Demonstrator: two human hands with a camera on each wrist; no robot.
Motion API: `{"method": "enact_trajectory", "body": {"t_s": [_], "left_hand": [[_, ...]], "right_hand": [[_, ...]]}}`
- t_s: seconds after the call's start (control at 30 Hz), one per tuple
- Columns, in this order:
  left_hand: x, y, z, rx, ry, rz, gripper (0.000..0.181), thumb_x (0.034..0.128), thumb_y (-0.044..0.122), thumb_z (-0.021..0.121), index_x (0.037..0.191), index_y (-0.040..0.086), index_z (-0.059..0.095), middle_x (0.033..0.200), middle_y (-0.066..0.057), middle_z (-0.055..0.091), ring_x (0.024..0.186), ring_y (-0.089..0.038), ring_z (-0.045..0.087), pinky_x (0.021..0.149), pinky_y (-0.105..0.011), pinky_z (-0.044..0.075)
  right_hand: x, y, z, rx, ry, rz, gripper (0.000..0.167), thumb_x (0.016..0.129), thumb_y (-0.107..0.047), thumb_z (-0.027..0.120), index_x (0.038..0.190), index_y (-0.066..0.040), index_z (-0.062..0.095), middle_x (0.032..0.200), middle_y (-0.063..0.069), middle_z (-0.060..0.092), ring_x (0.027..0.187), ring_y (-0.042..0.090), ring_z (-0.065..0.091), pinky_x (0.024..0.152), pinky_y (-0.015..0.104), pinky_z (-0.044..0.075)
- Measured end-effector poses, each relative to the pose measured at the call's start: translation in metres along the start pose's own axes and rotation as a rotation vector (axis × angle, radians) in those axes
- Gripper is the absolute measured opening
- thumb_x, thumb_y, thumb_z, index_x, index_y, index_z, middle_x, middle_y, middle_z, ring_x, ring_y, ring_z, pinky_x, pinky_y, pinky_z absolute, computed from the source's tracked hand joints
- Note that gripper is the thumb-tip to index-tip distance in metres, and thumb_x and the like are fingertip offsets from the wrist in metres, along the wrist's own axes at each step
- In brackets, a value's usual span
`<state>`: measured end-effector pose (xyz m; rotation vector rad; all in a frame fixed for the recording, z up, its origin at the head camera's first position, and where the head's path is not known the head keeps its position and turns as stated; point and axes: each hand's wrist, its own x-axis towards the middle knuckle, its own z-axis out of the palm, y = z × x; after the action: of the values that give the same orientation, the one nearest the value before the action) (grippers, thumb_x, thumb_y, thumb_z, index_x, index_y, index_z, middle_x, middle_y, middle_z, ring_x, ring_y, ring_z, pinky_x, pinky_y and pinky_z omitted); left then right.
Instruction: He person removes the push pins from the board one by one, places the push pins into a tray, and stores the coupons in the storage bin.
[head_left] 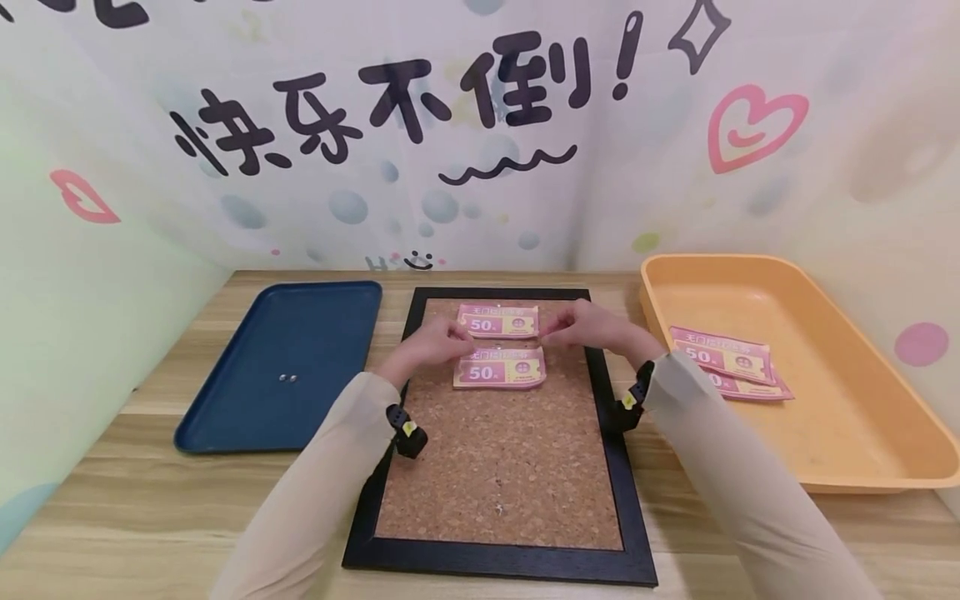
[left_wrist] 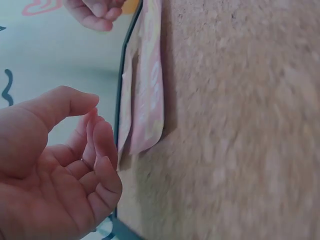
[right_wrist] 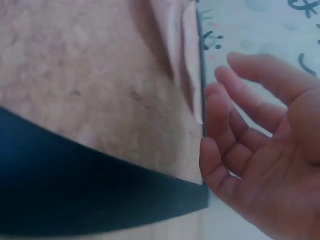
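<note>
1. Upper coupon (head_left: 498, 321) lies between the two hands on the corkboard (head_left: 498, 454), as I see it from the head camera. My left hand (head_left: 433, 342) is at its lower left corner, my right hand (head_left: 587, 323) at its lower right.
2. Just below my fingertips, on the near side, lies the lower coupon (head_left: 498, 371). Left of my left hand is a blue tray (head_left: 300, 333) with two tiny silver bits (head_left: 288, 378); right of my right hand, an orange bin (head_left: 840, 433) with two overlapping coupons (head_left: 723, 358).
3. Through the left wrist camera, I see thumb and forefinger tips nearly together; I cannot tell whether they have hold of anything. Both coupons lie just beyond the fingers.
4. Through the right wrist camera, my fingers curl loosely, thumb apart, holding nothing; the black frame (right_wrist: 100, 195) runs alongside.
</note>
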<state>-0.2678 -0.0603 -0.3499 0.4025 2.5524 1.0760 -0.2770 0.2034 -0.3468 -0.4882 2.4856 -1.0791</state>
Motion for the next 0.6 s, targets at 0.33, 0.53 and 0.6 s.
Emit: {"method": "enact_trajectory", "body": {"t_s": [0.33,0.53,0.6], "left_hand": [[0.02,0.003,0.021,-0.096,0.005,-0.077,0.018,0.0889,0.018,0.059,0.09,0.003,0.068,0.062,-0.003,0.052,0.048,-0.012,0.045,0.045,-0.02,0.035],[0.027,0.004,0.028,-0.204,0.004,-0.113,0.014,0.0873,0.013,0.06,0.084,0.0,0.067,0.06,-0.005,0.053,0.046,-0.011,0.046,0.043,-0.018,0.039],[0.029,0.003,0.029,-0.224,0.011,-0.124,0.013,0.0866,0.012,0.061,0.083,0.001,0.066,0.059,-0.005,0.053,0.045,-0.011,0.045,0.042,-0.018,0.039]], "right_hand": [[0.01,0.005,0.014,0.056,0.037,0.115,0.019,0.083,-0.017,0.069,0.094,-0.002,0.068,0.072,0.005,0.059,0.062,0.019,0.05,0.057,0.027,0.041],[0.014,0.009,0.017,0.037,0.1,0.167,0.019,0.08,-0.02,0.072,0.091,-0.005,0.068,0.072,0.004,0.058,0.061,0.018,0.049,0.054,0.025,0.039],[0.015,0.011,0.018,0.028,0.106,0.17,0.019,0.079,-0.02,0.073,0.09,-0.006,0.068,0.072,0.004,0.057,0.062,0.018,0.049,0.054,0.025,0.039]]}}
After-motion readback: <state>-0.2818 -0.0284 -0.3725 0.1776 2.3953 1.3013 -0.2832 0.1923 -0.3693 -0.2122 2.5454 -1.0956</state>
